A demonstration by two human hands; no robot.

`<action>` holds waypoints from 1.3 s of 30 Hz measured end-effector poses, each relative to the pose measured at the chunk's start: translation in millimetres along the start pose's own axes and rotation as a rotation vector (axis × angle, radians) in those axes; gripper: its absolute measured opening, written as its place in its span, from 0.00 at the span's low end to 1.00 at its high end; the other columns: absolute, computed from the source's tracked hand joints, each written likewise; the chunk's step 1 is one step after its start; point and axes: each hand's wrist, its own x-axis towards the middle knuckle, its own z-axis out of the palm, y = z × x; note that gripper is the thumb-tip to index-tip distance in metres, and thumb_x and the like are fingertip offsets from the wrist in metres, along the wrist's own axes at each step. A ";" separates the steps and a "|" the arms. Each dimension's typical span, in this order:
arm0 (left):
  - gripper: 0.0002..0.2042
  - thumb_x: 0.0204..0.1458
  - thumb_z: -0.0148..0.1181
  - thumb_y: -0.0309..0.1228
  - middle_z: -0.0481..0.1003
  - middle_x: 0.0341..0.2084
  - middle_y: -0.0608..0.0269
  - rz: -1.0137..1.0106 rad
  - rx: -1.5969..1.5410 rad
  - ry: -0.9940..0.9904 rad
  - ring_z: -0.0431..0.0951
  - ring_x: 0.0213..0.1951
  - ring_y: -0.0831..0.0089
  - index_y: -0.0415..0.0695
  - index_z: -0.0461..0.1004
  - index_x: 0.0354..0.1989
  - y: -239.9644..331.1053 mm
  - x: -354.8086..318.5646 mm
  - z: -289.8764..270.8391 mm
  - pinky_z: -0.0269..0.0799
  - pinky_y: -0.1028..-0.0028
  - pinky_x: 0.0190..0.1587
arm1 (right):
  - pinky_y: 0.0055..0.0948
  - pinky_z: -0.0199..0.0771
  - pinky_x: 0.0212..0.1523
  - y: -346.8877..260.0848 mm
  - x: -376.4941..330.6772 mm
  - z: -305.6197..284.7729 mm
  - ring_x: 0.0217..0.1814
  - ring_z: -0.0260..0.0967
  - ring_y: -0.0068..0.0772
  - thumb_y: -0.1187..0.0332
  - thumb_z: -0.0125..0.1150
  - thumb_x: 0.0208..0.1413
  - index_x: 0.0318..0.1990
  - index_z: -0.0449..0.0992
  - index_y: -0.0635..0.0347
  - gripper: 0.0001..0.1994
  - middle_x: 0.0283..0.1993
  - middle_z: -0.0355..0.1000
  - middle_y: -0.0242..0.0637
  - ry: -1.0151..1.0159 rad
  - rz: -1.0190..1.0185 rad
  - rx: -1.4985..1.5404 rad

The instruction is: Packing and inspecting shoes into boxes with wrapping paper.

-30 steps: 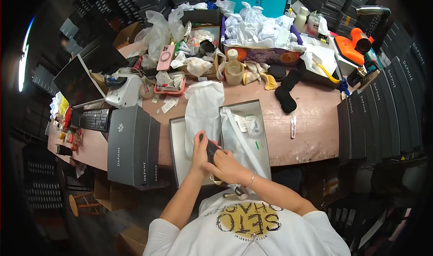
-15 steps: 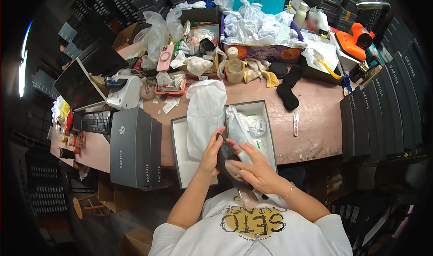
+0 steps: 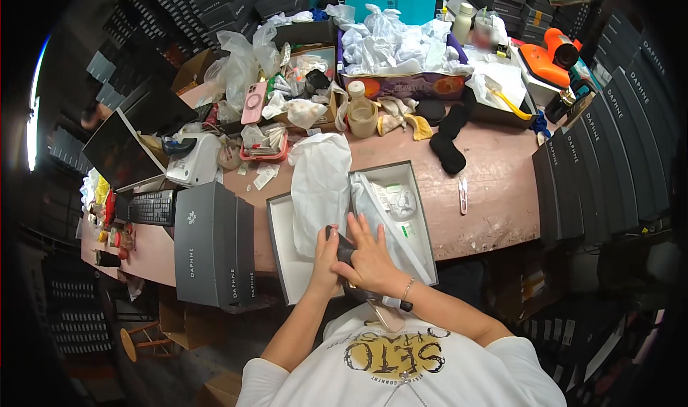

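Observation:
Above the front of my shirt, a black heeled shoe (image 3: pixel 345 249) is tilted between my hands. My left hand (image 3: pixel 325 265) is closed around its upper end. My right hand (image 3: pixel 371 259) lies over the shoe, fingers stretched out and spread, thumb toward the left hand. The shoe's paler sole (image 3: pixel 388 318) and a dark heel (image 3: pixel 398 304) show below the right wrist. Just beyond the hands sits an open shoebox (image 3: pixel 420 217), dark outside and white inside. White tissue paper (image 3: pixel 320 181) drapes over its left part; wrapped contents and small packets (image 3: pixel 401 202) lie in its right part.
Grey shoeboxes (image 3: pixel 208 245) stand at the left, with more stacked boxes (image 3: pixel 598 159) at the right. A pink craft knife (image 3: pixel 463 195) and black cloth (image 3: pixel 449 149) lie on the table. Behind are a bottle (image 3: pixel 361 110), a crumpled-paper bin (image 3: pixel 401 84) and an orange heat gun (image 3: pixel 560 48).
The shoe and both hands have shifted slightly left. My right hand has turned so its fingers point away from me, and the heel now shows below its wrist. The whole view has shifted a little.

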 end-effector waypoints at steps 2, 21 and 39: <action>0.19 0.63 0.44 0.44 0.70 0.33 0.60 0.033 -0.021 -0.005 0.74 0.34 0.74 0.44 0.57 0.54 3.7 -6.4 0.2 0.73 0.75 0.35 | 0.76 0.33 0.60 -2.7 2.7 1.2 0.74 0.30 0.66 0.35 0.44 0.54 0.38 0.77 0.79 0.42 0.70 0.40 0.66 -0.003 -0.018 -0.028; 0.16 0.66 0.37 0.39 0.67 0.47 0.63 0.156 -0.072 -0.122 0.68 0.47 0.77 0.45 0.61 0.56 1.0 -22.4 10.3 0.65 0.77 0.51 | 0.66 0.24 0.67 0.9 -19.0 -37.0 0.75 0.20 0.66 0.35 0.42 0.56 0.36 0.69 0.75 0.38 0.73 0.31 0.58 -0.115 -0.419 0.150; 0.20 0.63 0.46 0.37 0.70 0.37 0.61 0.136 0.092 -0.182 0.70 0.40 0.77 0.40 0.56 0.58 -4.4 -21.3 15.9 0.66 0.78 0.46 | 0.67 0.32 0.65 -10.6 -44.6 -22.9 0.73 0.29 0.70 0.43 0.42 0.60 0.58 0.64 0.73 0.36 0.70 0.37 0.66 -0.079 0.095 0.147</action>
